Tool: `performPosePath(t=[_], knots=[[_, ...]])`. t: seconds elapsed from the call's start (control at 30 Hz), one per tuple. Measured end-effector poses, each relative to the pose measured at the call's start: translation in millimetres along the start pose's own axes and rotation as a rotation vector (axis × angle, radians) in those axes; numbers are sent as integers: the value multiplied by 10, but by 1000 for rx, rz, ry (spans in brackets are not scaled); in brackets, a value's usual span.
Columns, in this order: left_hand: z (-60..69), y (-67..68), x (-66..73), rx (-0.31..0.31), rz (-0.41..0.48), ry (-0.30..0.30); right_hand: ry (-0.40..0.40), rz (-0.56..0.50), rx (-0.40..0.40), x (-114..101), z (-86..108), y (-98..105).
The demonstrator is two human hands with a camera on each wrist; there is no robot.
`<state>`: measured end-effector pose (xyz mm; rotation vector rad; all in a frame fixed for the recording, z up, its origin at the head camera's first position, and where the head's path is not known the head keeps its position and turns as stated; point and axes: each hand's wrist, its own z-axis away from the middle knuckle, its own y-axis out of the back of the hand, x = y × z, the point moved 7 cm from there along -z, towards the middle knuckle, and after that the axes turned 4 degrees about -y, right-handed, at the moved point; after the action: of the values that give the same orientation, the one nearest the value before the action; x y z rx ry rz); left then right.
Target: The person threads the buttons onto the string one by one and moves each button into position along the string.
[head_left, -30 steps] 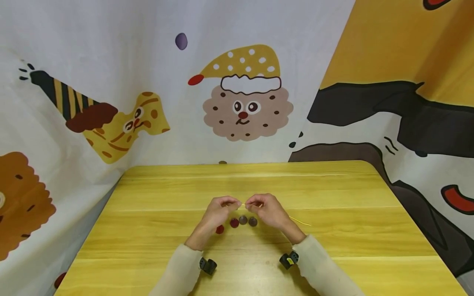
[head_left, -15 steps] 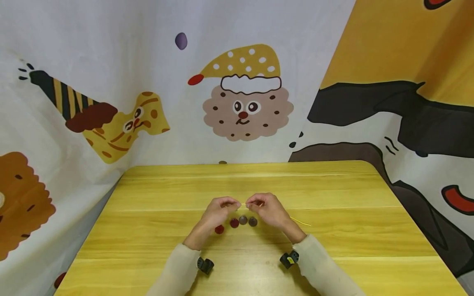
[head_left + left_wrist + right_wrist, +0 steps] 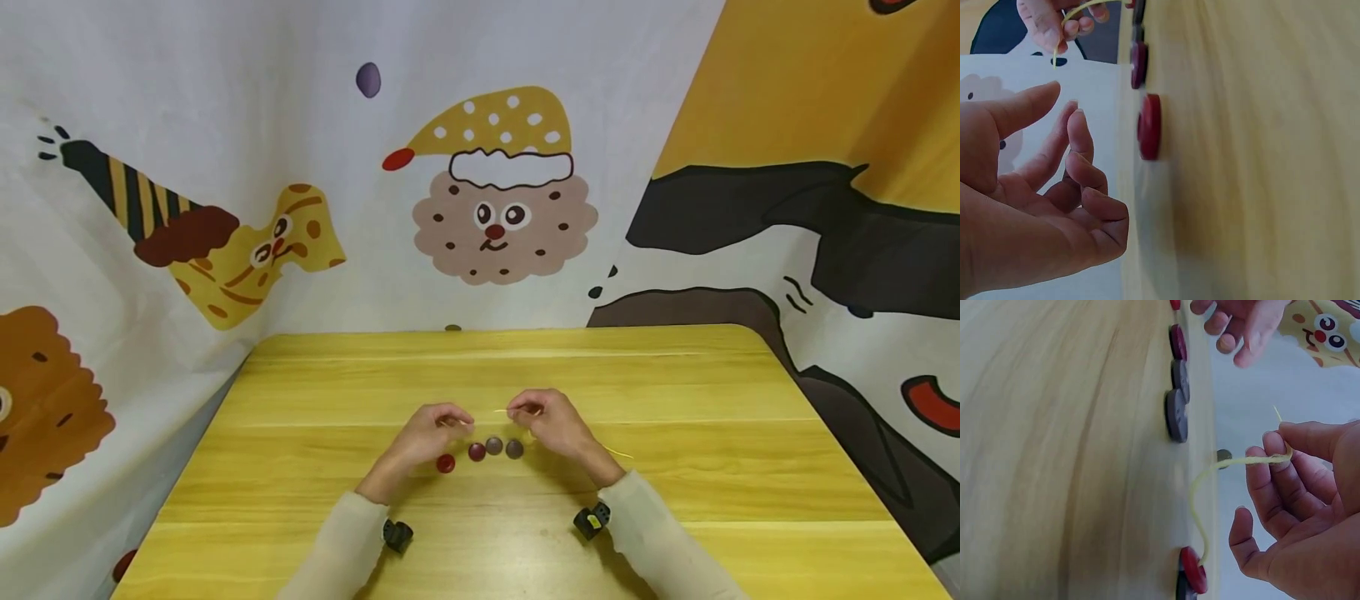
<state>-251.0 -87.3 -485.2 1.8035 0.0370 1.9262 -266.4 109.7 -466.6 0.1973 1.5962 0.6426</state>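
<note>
My right hand (image 3: 557, 425) pinches a yellow string (image 3: 1241, 461) between thumb and fingertips, and a short end sticks out past them. The string curves down to a red button (image 3: 1192, 570) with a dark disc against it at the bottom of the right wrist view. My left hand (image 3: 431, 435) is apart from the string; its thumb and forefinger are spread, holding nothing. Below the hands on the table lie a red button (image 3: 446, 463), a dark red button (image 3: 477, 452) and two grey-brown buttons (image 3: 493, 446), the left hand being nearest the red one.
The yellow wood-grain table (image 3: 300, 475) ends at a back edge against a white cloth (image 3: 315, 100) printed with cartoon food. Part of the string (image 3: 618, 453) trails to the right of the right wrist. A black wrist camera (image 3: 397, 536) sits at each cuff.
My left hand has let go of the string and moved left and slightly down. My right hand has shifted slightly right, still pinching the string, whose end now shows free.
</note>
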Motion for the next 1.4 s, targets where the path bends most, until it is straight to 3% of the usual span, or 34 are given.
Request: performPosePath(t=[0.4, 0.57, 0.77, 1.4], knots=[[-5, -69, -106, -79, -80, 4, -43, 50, 41, 227, -105, 118], [-6, -98, -117, -92, -81, 48, -83, 7, 32, 346, -142, 175], [-21, -130, -109, -108, -140, 50, -117, -30, 21, 456, -163, 235], [-59, -173, -125, -143, -217, 56, -168, -118, -105, 654, -204, 278]])
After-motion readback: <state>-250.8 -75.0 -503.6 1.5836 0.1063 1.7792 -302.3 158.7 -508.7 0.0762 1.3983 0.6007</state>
